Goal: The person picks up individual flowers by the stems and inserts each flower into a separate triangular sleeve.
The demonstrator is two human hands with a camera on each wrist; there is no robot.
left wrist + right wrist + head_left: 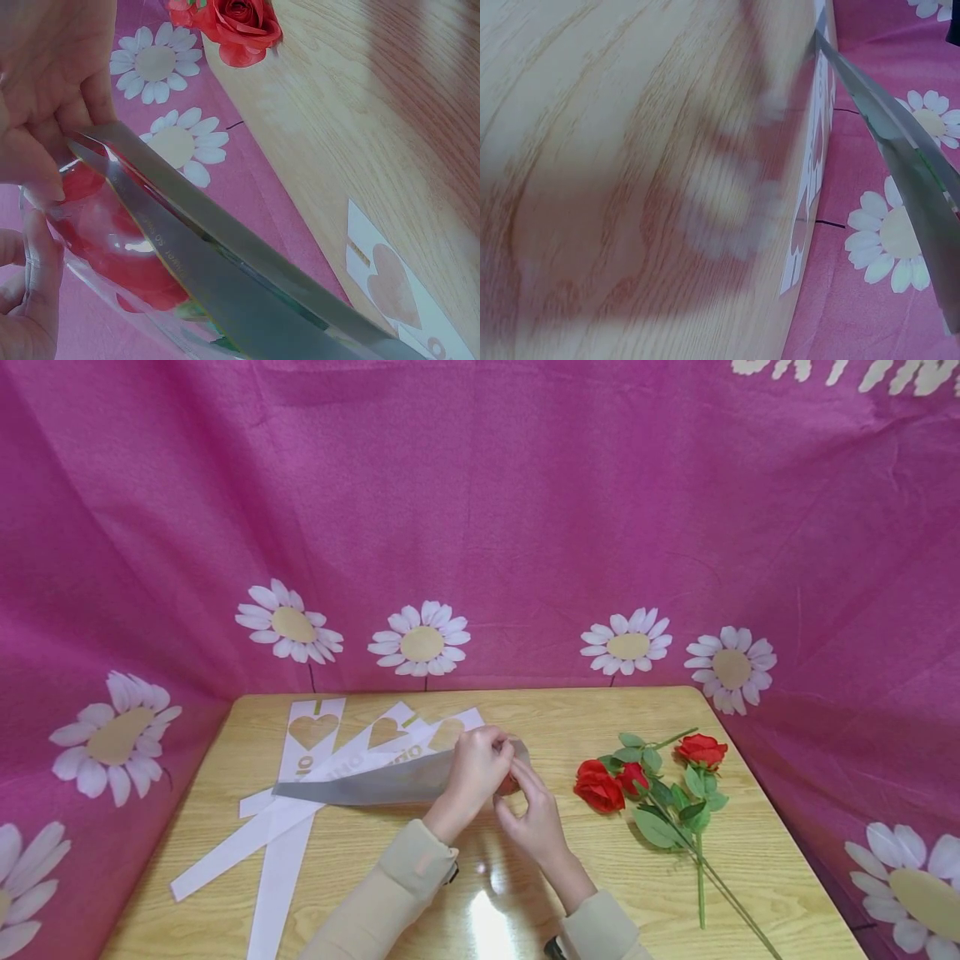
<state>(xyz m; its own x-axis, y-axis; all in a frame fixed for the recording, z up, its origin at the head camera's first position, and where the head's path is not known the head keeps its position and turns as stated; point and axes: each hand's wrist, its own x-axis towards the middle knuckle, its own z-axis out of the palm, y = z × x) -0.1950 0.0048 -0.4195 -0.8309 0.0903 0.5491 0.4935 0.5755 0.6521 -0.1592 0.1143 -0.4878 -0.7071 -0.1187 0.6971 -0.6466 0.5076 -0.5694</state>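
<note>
Pinching the wide rim of a grey-and-clear wrapper (390,781), the left hand (478,764) curls its fingers at the upper part of the mouth. The right hand (538,818), just beside it, pinches the near side of the same rim with thumb and fingers; exactly where its fingertips press is partly hidden. The two grips probably serve to control the loose film around the enclosed rose (124,240), whose bloom lies near the mouth.

The wrapper is held in front of the person, above the table (352,852). Its long axis runs from left to right: the narrow tip points left, over the white heart-printed strips (288,868), and the broad mouth faces right, raised higher than the tip.

Farther out, the strips overlap in a fan at the left, perhaps so that each printed end stays readable. Loose red roses (600,787) lie at the right, presumably for easy reach by the right hand. A pink daisy-patterned drape (525,527) stands behind.
</note>
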